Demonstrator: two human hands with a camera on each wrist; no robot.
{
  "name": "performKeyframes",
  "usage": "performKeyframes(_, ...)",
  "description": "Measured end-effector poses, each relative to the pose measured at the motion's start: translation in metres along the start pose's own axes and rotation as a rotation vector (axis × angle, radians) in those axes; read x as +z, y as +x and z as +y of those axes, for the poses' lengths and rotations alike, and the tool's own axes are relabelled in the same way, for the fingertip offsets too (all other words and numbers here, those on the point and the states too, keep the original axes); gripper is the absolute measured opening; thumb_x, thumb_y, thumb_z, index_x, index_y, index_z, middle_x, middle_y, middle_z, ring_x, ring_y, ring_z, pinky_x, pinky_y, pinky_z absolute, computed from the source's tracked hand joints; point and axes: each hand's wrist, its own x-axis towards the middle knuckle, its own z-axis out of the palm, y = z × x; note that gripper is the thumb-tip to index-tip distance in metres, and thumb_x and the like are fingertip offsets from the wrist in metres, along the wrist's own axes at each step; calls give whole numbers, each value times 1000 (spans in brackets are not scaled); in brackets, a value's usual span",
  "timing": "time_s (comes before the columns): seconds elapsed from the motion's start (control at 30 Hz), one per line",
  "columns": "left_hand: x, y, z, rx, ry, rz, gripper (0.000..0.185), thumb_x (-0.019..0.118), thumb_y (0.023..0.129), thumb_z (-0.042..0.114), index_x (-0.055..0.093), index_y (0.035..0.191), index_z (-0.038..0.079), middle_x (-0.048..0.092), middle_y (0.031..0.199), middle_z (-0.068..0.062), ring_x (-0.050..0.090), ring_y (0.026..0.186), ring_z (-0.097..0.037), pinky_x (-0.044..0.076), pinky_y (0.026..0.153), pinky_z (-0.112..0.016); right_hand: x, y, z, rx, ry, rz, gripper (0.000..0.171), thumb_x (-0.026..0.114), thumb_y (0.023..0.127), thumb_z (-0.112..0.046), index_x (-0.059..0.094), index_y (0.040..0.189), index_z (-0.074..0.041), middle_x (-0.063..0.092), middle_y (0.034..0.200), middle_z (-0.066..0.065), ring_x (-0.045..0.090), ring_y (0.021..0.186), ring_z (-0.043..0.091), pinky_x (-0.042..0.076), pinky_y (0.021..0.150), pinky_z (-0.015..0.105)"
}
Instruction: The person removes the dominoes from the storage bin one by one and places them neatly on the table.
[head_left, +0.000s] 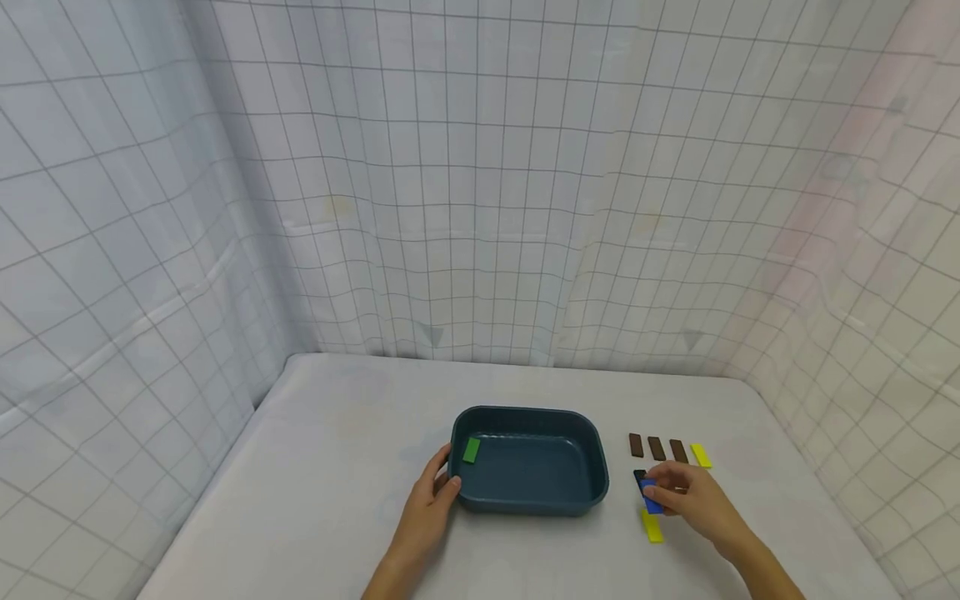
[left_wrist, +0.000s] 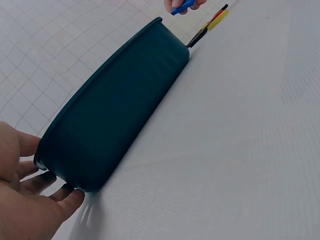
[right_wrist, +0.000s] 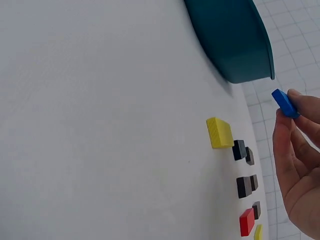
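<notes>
A dark teal tray (head_left: 577,433) (left_wrist: 115,115) (right_wrist: 235,40) stands on the white table, and a green block (head_left: 471,450) lies in its left end. My left hand (head_left: 435,496) (left_wrist: 30,200) rests against the tray's near left corner with relaxed fingers. To the right of the tray, my right hand (head_left: 686,492) (right_wrist: 300,160) pinches a blue block (head_left: 651,493) (left_wrist: 182,6) (right_wrist: 285,103) between thumb and fingertips, lifted just off the table. A yellow block (head_left: 652,527) (right_wrist: 219,132) lies right below it.
Three brown blocks (head_left: 657,448) and another yellow block (head_left: 701,455) lie in a row behind my right hand. A black block (head_left: 640,477) lies beside the blue one. A red block (right_wrist: 246,221) shows in the right wrist view. Checked cloth walls enclose the table.
</notes>
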Motion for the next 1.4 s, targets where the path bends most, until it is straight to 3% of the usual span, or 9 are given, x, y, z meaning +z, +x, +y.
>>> performKeyframes(0.23,-1,0,0,11,-9,-7,57,55,107,12,35,161,9,31,163,-23,38,143,-47,38,112,-56,-7,-6,18,96,-17,48,30,80,92,-18,70,113,3,68,94,6,64,86,23,61,73,32)
performKeyframes(0.6,1,0,2,-42,-31,9,58,56,107,13,35,162,12,31,164,-20,35,145,-46,34,115,-58,-13,-16,44,155,-128,94,29,85,87,-19,73,107,-2,71,94,4,63,83,21,57,67,29)
performKeyframes(0.83,0,1,2,-39,-45,2,58,56,107,12,35,161,12,31,164,-21,34,146,-47,32,116,-58,-9,-16,51,99,-375,122,27,89,81,-26,79,101,-11,63,85,-3,54,79,18,48,67,29)
performKeyframes(0.93,1,1,3,-33,-42,2,58,56,107,12,35,161,11,31,164,-21,35,145,-47,33,115,-58,-9,-16,50,96,-434,130,26,89,81,-27,79,100,-12,58,81,-3,52,79,18,44,66,30)
performKeyframes(1.17,1,2,4,-50,-41,-3,59,56,107,13,34,162,12,31,164,-22,36,145,-47,35,114,-59,-7,-18,44,84,-445,141,22,86,85,-20,74,100,-9,55,79,-2,51,74,17,42,61,28)
performKeyframes(1.4,0,2,6,-56,-46,-7,58,56,107,13,35,162,11,30,164,-22,36,145,-47,35,114,-58,-10,-21,34,83,-419,141,19,83,87,-18,74,101,-9,62,84,-3,60,80,17,52,68,31)
